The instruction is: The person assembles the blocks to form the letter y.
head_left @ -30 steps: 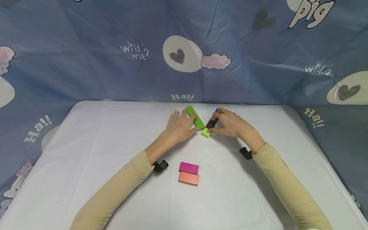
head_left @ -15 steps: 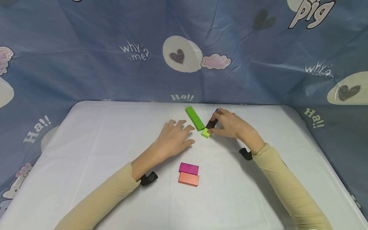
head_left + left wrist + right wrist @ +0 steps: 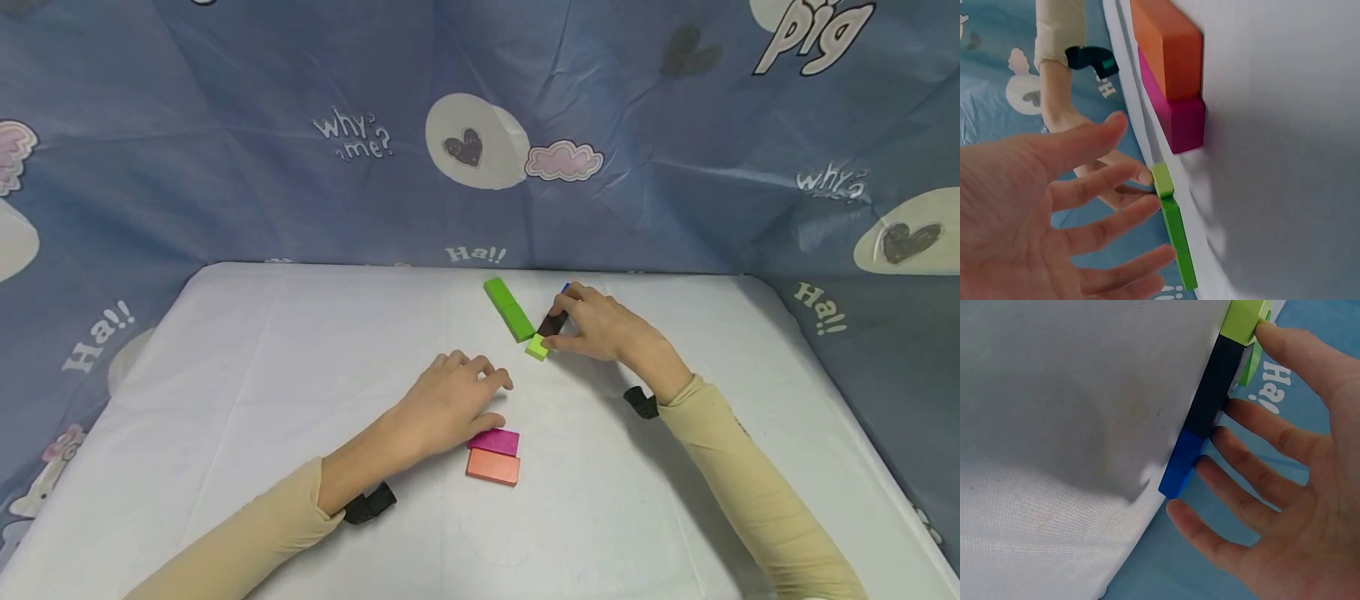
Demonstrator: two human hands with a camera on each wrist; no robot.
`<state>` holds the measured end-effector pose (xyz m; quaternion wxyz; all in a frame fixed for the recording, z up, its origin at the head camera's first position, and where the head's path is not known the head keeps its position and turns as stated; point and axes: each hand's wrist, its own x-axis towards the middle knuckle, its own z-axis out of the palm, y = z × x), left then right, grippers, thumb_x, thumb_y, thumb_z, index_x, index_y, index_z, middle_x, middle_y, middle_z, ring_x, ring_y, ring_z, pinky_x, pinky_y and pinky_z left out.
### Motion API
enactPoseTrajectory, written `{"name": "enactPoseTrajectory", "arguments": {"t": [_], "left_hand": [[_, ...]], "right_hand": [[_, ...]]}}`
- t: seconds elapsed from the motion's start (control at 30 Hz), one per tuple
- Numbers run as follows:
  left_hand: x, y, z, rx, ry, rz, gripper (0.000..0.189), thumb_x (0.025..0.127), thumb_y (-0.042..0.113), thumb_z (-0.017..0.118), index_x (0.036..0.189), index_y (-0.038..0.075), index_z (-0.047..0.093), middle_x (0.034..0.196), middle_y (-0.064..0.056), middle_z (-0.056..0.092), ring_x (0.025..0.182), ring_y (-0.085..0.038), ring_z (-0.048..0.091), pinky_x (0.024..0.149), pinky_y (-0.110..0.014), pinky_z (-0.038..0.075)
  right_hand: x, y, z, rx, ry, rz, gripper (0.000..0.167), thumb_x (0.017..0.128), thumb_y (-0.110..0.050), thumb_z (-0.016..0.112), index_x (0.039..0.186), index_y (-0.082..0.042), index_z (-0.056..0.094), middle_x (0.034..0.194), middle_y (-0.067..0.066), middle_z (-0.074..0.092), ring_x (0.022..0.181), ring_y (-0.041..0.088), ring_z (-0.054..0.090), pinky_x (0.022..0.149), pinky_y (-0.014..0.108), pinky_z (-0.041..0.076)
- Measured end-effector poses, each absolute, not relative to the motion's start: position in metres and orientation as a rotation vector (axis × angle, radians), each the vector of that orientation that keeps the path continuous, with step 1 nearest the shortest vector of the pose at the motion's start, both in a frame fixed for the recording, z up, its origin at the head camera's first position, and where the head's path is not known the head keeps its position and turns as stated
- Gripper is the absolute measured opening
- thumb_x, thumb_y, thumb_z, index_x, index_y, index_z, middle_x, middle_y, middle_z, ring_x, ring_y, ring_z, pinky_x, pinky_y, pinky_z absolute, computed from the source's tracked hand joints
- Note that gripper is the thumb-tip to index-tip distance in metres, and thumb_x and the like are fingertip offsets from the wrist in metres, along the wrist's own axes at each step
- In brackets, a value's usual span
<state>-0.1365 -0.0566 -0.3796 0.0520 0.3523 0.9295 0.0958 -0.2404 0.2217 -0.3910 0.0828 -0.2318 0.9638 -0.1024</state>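
In the head view my left hand (image 3: 444, 407) hovers by the magenta block (image 3: 501, 442), its thumb overlapping that block's far edge. Nothing is between its spread fingers. An orange block (image 3: 492, 467) lies right along the magenta one, on the near side. My right hand (image 3: 596, 323) rests its fingertips on a slanting row of blocks: the thumb at a lime block (image 3: 1242, 320), the fingers along a black block (image 3: 1215, 387) and a blue block (image 3: 1182, 464). Two green blocks (image 3: 510, 310), end to end, slant away from the lime block, forming a V with that row.
A white cloth-covered table (image 3: 300, 350) carries all the blocks. Behind it hangs a blue printed curtain (image 3: 337, 200), close to the table's far edge. Black camera mounts (image 3: 641, 402) sit under both wrists.
My left hand has let go of the green blocks and come back toward the magenta and orange blocks. The right hand stays on its row, and the blocks keep their places.
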Motion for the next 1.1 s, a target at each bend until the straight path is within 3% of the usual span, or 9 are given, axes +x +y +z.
{"name": "enactPoseTrajectory", "arguments": {"t": [0.57,1.1], "left_hand": [[-0.127,-0.07,-0.39,1.138,2.737,0.383,0.035,0.092,0.032,0.087,0.122,0.02,0.073,0.115,-0.002,0.075,0.091,-0.022,0.058,0.084,-0.036,0.048],[-0.133,-0.069,-0.392,1.142,2.773,0.336,0.031,0.091,0.033,0.087,0.117,0.021,0.075,0.109,0.0,0.076,0.086,-0.022,0.058,0.08,-0.035,0.046]], "right_hand": [[-0.241,0.222,-0.393,-0.685,2.871,-0.329,0.056,0.096,-0.047,0.08,0.134,-0.008,0.069,0.144,0.019,0.059,0.129,0.038,0.062,0.108,0.059,0.053],[-0.239,0.222,-0.392,-0.692,2.87,-0.332,0.055,0.096,-0.046,0.079,0.133,-0.007,0.069,0.144,0.019,0.059,0.129,0.039,0.062,0.11,0.058,0.052]]}}
